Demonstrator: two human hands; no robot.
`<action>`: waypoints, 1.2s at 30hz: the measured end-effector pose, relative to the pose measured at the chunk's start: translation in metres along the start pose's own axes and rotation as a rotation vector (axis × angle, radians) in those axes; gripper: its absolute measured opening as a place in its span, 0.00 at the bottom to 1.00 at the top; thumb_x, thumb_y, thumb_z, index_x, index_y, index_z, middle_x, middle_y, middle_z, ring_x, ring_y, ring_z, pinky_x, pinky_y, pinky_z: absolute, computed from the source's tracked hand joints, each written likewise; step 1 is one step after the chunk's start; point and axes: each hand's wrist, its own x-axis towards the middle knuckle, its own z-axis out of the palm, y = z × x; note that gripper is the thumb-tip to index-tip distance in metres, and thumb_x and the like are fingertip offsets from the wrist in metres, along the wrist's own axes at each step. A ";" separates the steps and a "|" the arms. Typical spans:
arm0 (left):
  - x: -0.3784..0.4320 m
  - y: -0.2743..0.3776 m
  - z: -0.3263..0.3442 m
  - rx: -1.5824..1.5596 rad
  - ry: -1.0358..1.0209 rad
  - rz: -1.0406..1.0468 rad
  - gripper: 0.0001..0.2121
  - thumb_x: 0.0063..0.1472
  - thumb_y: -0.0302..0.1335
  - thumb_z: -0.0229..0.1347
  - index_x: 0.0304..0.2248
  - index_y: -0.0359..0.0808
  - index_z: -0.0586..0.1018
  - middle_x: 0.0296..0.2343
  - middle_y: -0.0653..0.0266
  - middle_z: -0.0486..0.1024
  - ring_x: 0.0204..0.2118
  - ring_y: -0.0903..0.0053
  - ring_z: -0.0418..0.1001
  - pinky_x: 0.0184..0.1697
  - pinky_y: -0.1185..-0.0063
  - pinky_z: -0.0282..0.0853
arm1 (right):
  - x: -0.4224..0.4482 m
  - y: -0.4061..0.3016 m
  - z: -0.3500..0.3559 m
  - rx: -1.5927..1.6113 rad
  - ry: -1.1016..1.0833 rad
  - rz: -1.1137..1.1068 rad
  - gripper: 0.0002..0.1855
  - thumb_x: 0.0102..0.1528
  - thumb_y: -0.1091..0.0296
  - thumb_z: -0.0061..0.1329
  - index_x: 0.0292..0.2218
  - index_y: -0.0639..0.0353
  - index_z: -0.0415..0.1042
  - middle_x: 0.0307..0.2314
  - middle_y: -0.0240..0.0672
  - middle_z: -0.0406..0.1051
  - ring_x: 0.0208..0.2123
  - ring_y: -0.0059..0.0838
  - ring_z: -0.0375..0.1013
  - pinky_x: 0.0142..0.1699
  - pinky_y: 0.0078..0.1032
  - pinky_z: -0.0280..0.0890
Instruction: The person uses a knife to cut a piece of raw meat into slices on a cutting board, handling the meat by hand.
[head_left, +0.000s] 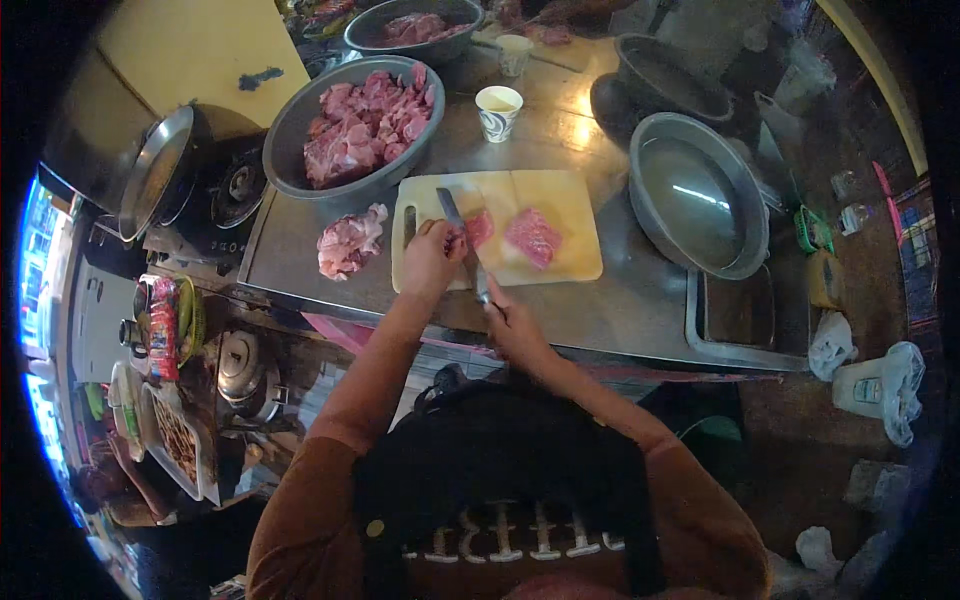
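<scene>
A worn yellowish plastic cutting board (574, 259) lies on the metal worktop. My right hand (516, 326) is closed on the handle of a kitchen knife (451, 208), whose blade points up and left across the board. Just left of the blade, my left hand (433, 255) presses on a piece of raw meat (453, 241), partly hidden by the fingers. Another piece of raw meat (481, 227) lies right against the blade's other side. Farther right on the board rests a flat raw meat slab (534, 237). Fatty raw meat trimmings (351, 241) sit on the worktop left of the board.
Behind the board's left side stands a large grey basin (274, 161) heaped with raw meat. A paper cup (498, 114) holds pale liquid. At right, a grey basin of water (694, 202) stands by a sink (739, 307). A gas stove (238, 196) with a pan is at left.
</scene>
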 end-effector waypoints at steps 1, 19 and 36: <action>-0.001 -0.002 0.000 0.032 0.022 0.011 0.07 0.45 0.26 0.53 0.26 0.35 0.71 0.25 0.57 0.69 0.28 0.63 0.69 0.29 0.71 0.66 | 0.002 -0.004 0.002 0.005 -0.002 -0.002 0.27 0.55 0.70 0.35 0.56 0.51 0.46 0.15 0.32 0.62 0.16 0.19 0.61 0.25 0.18 0.59; -0.001 -0.014 -0.005 -0.067 0.021 0.116 0.05 0.46 0.24 0.53 0.25 0.34 0.72 0.22 0.57 0.70 0.25 0.63 0.70 0.29 0.72 0.67 | -0.055 -0.012 0.021 -0.216 0.058 0.152 0.28 0.53 0.69 0.39 0.55 0.48 0.48 0.33 0.48 0.65 0.32 0.39 0.66 0.37 0.25 0.63; 0.008 -0.026 -0.035 -0.059 -0.335 -0.219 0.16 0.53 0.35 0.52 0.36 0.32 0.67 0.26 0.51 0.73 0.28 0.65 0.73 0.32 0.75 0.68 | -0.114 -0.029 0.017 -0.839 0.006 0.119 0.32 0.50 0.66 0.43 0.54 0.31 0.48 0.22 0.45 0.62 0.22 0.45 0.67 0.28 0.38 0.64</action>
